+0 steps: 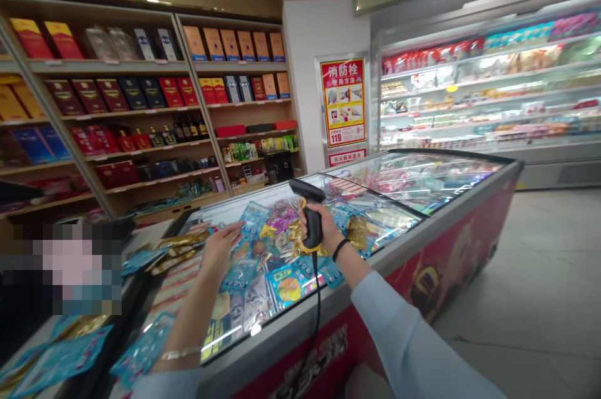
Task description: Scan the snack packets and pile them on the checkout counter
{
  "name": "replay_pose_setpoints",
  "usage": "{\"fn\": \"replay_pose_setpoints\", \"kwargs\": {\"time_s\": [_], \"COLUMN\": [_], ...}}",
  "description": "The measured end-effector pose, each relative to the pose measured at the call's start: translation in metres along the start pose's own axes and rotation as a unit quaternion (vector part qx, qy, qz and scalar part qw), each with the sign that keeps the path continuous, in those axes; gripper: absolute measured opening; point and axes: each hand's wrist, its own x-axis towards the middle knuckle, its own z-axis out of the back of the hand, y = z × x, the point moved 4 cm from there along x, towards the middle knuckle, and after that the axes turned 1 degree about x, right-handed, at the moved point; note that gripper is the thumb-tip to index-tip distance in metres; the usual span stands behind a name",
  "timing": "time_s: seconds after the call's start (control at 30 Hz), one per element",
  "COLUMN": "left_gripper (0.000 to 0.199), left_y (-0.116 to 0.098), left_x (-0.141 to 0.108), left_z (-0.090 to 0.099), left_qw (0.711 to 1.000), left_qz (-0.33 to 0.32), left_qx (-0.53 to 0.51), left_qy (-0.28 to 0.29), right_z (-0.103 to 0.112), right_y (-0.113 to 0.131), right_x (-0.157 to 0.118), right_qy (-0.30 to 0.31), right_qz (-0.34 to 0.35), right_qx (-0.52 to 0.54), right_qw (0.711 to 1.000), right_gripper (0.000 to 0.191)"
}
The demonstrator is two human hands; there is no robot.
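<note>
My right hand [322,223] is wrapped round the grip of a black and yellow barcode scanner [313,230], whose head points left over the packets. A cable [317,299] hangs from its base. My left hand [223,245] has its fingers closed at the left edge of a blue snack packet [255,217]; the fingertips are partly hidden. Below and between my hands, more blue, gold and purple packets lie spread on the chest freezer's glass top. One blue packet with a yellow picture [287,286] lies near the front edge.
The chest freezer [469,223] stretches away to the right. Gold packets [181,248] and blue packets [70,349] lie on the left. A blurred-out person [70,267] is at far left. Shelves of boxes [150,108] stand behind, with an open display fridge [488,92] at right.
</note>
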Motion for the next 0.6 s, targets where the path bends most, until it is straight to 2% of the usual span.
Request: {"fn": "replay_pose_setpoints", "kwargs": {"time_s": [0.1,0.17,0.23,0.3,0.37,0.47,0.53,0.6], "left_gripper": [0.029,0.034,0.035,0.033,0.028,0.022,0.026,0.034], "left_y": [0.000,0.001,0.004,0.007,0.011,0.022,0.030,0.035], "left_x": [-0.009,-0.016,-0.022,-0.028,-0.033,-0.040,-0.043,-0.042], "left_z": [-0.069,-0.109,-0.142,-0.166,-0.183,-0.196,-0.196,-0.191], "left_qw": [0.998,0.997,0.998,0.998,0.985,0.936,0.914,0.910], "left_qz": [-0.010,-0.026,-0.036,-0.056,-0.108,-0.203,-0.225,-0.213], "left_qx": [-0.068,-0.079,-0.054,0.021,0.132,0.271,0.315,0.325], "left_qy": [0.007,-0.001,-0.006,-0.002,0.028,0.095,0.126,0.145], "right_z": [0.041,0.067,0.091,0.114,0.134,0.153,0.159,0.160], "right_y": [0.039,0.055,0.062,0.061,0.054,0.041,0.036,0.035], "right_x": [-0.013,-0.022,-0.031,-0.040,-0.048,-0.056,-0.059,-0.060], "right_qy": [-0.051,-0.078,-0.103,-0.134,-0.160,-0.181,-0.184,-0.181], "right_qz": [0.064,0.094,0.100,0.091,0.082,0.075,0.080,0.092], "right_qx": [0.000,0.002,0.001,-0.003,-0.003,0.007,0.015,0.020], "right_qw": [0.997,0.993,0.990,0.987,0.984,0.981,0.980,0.979], "right_gripper": [0.018,0.018,0.020,0.023,0.024,0.022,0.022,0.022]}}
